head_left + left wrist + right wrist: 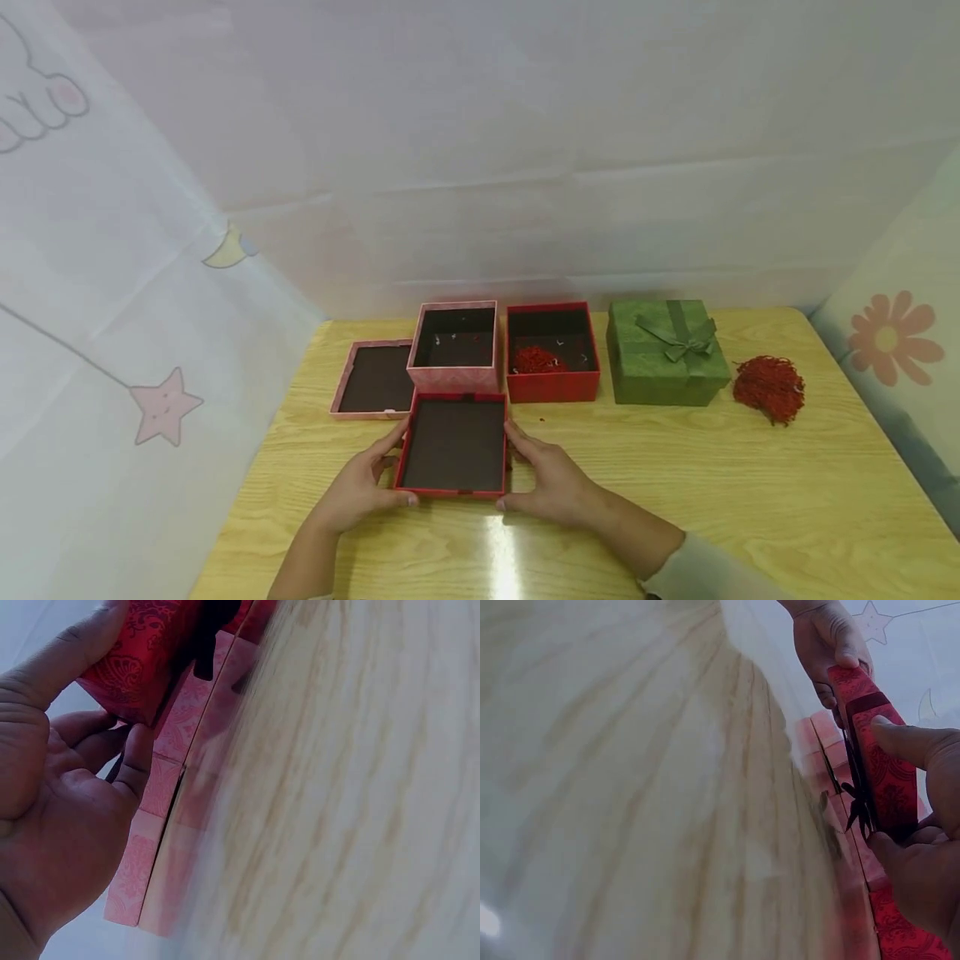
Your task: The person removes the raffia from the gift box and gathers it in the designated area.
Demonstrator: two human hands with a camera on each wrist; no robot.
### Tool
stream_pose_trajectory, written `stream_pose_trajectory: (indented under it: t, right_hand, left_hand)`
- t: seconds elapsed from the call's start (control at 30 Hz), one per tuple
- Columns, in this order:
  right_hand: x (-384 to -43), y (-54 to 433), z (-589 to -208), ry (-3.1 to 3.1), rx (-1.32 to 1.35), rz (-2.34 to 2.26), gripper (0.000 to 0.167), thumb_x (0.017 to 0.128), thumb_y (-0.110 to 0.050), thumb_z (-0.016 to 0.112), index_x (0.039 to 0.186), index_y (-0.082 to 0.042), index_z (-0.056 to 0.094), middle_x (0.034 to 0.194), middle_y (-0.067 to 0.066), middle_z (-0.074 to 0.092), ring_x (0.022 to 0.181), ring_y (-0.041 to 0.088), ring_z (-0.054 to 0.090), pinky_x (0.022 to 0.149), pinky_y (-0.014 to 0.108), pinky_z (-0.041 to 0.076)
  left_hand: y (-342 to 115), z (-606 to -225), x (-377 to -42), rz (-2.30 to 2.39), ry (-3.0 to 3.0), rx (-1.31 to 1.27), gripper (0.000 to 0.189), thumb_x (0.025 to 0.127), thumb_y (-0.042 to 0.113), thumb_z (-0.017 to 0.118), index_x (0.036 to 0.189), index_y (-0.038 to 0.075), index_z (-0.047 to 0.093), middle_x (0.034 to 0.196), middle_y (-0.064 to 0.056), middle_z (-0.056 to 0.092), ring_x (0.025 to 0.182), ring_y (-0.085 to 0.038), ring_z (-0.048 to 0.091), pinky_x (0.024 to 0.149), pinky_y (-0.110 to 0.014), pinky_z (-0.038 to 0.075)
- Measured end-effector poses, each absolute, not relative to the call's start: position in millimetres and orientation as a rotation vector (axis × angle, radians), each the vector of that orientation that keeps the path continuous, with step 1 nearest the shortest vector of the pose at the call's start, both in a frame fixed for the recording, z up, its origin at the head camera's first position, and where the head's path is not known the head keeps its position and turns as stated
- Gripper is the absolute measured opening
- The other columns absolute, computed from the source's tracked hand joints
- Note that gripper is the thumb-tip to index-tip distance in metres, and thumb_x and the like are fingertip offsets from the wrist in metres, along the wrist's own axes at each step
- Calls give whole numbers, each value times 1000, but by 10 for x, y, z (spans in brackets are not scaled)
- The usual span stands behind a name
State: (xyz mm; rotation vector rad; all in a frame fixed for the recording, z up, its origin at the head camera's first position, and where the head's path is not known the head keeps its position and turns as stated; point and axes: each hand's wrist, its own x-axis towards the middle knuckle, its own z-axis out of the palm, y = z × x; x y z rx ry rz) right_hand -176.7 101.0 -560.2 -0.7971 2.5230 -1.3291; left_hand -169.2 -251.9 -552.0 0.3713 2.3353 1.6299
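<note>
A red patterned box lid (pixel 453 443) is held between both hands, its dark inside facing up. My left hand (pixel 358 493) grips its left side, thumb at the near corner. At the opposite side my right hand (pixel 557 482) grips it, thumb likewise near the front. In the right wrist view the lid (pixel 885 761) is off the table, and a dark ribbon bow (pixel 859 806) hangs from its underside. Just beyond stand an uncovered pink box (pixel 453 379) and an uncovered red box (pixel 553 387), which contains a bundle of red strings (pixel 536 360).
A pink lid (pixel 377 379) lies inside-up left of the pink box. To the right stands a green box (pixel 667 358) with its lid on and a ribbon bow. Another red string bundle (pixel 770 388) lies on the wooden table (pixel 675 467). Pale cloth (pixel 525 167) hangs behind.
</note>
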Motion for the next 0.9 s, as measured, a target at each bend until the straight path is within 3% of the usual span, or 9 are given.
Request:
stream_pose_trajectory:
  t: [0.27, 0.43, 0.67, 0.9]
  right_hand:
    - [-1812, 995, -5651, 2545, -770, -1228, 113, 76, -46, 90, 164, -7, 29, 166, 6, 34, 148, 29, 40, 119, 48, 35]
    - [-1839, 971, -5640, 2546, -792, -1202, 113, 76, -43, 91, 163, -4, 30, 164, 10, 37, 139, 29, 52, 116, 48, 39]
    - [-1862, 938, -5611, 2539, -779, -1143, 113, 77, -41, 91, 163, -4, 29, 167, 7, 33, 133, 25, 56, 115, 44, 42]
    - [-1902, 921, -5579, 2539, -770, -1129, 114, 74, -36, 94, 162, 0, 31, 166, 10, 34, 110, 20, 65, 108, 46, 47]
  left_hand:
    - [-2518, -5550, -1731, 1604, 2300, 289, 114, 73, 11, 96, 165, 27, 31, 161, -3, 42, 127, -32, 55, 101, -25, 49]
    - [-2532, -5585, -1747, 1564, 2316, 283, 114, 72, 14, 96, 165, 24, 31, 157, -8, 46, 118, -33, 60, 94, -29, 54]
    - [-2544, -5609, -1758, 1489, 2363, 266, 116, 71, 19, 98, 165, 23, 31, 156, -8, 48, 112, -31, 62, 91, -30, 54]
    - [-2519, -5589, -1767, 1414, 2432, 246, 117, 70, 24, 98, 165, 21, 30, 149, -6, 55, 111, -26, 62, 94, -34, 52]
